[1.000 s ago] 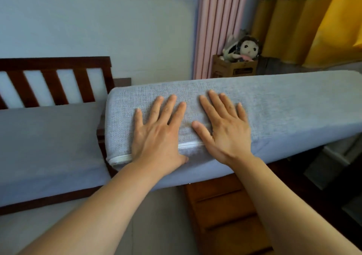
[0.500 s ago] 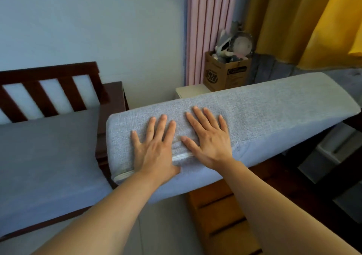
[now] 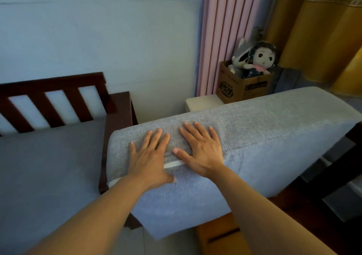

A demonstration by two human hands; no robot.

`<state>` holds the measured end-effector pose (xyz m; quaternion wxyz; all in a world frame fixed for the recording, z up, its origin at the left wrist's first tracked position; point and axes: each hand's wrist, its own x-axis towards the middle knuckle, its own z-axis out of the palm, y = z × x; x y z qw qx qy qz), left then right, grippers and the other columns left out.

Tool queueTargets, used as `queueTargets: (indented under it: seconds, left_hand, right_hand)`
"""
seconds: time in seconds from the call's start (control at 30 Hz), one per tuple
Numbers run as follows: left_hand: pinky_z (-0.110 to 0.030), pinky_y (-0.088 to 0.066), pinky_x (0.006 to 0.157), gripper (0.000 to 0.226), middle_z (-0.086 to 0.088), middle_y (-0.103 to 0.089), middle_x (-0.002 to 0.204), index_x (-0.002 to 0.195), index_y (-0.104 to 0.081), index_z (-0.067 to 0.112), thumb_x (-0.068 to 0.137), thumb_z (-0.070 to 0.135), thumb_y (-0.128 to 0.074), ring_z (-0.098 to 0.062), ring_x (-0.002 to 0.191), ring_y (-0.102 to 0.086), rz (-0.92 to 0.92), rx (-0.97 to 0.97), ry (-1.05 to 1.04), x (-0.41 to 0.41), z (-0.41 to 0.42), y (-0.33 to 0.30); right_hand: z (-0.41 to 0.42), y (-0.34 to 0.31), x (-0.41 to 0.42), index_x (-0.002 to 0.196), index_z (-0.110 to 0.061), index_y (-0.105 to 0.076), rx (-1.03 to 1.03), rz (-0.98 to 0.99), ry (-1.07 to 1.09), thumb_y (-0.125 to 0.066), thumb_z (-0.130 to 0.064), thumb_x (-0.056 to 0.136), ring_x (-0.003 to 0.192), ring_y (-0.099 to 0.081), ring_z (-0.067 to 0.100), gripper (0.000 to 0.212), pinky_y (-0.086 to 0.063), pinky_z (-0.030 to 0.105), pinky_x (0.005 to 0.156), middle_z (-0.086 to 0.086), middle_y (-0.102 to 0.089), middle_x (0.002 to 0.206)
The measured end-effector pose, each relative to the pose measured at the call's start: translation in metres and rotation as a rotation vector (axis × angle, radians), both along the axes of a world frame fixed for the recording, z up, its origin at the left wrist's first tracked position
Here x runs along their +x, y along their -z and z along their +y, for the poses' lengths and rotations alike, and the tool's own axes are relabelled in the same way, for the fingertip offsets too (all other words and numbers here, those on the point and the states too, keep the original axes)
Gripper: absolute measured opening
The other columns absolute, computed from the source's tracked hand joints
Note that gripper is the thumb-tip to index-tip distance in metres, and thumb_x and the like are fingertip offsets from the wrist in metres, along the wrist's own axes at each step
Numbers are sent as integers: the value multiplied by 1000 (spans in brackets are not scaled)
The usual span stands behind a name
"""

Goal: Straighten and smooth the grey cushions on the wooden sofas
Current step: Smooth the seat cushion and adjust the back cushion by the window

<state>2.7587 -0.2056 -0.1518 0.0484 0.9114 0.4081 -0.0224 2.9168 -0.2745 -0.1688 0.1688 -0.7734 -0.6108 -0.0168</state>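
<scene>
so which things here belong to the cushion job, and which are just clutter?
Job: grey cushion under both flat hands, left hand, right hand; seat cushion on dark wooden sofa.
Clutter: cardboard box, doll inside it, pink curtain, yellow curtain.

Doll (image 3: 262, 58) in cardboard box (image 3: 241, 86); pink curtain (image 3: 225, 33); yellow curtain (image 3: 323, 33) beside.

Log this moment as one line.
left hand: flat on cushion | right hand: flat on cushion | cushion: tilted, off sofa
</scene>
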Motion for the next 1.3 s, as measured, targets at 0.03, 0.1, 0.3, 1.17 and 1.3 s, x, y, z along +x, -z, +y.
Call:
queueTargets:
  seconds: [0.03,0.1,0.3,1.17,1.3]
  left_hand:
    - [-61,-1,112,126,7,25,157,151,14,29,66,66,-71,-18,145,21,-2,-6,3,3,8,-1]
    - [-61,-2,112,125,6,25,157,151,14,28,66,66,-71,-19,145,20,7,-16,10,8,14,-2]
    - [-58,2,114,124,-1,25,157,151,14,22,69,65,-69,-23,144,23,21,-53,89,10,32,-8]
    - [-47,8,115,85,26,26,147,150,5,41,71,73,13,3,135,27,-26,-145,520,-31,81,-11]
    - [-51,10,114,101,23,26,151,147,7,48,56,87,24,-3,139,27,32,-181,536,-37,100,-13]
  right_hand:
    - [7,-2,3,152,-33,-22,-12,1,6,-1,-79,73,147,0,9,93,13,37,115,-15,-13,159]
    - [13,-3,7,151,-34,-24,-22,3,11,-2,-79,74,147,-1,9,92,12,37,115,-15,-14,159]
    - [24,-11,6,149,-34,-31,-41,18,42,-11,-76,78,147,-9,9,84,5,37,117,-16,-22,157]
    - [13,-22,-37,152,-41,-1,-255,198,517,-16,-58,99,145,21,22,58,18,63,109,-13,9,160]
    - [15,-24,-44,152,-42,-2,-260,209,558,-19,-63,96,145,22,23,62,16,65,109,-11,10,160]
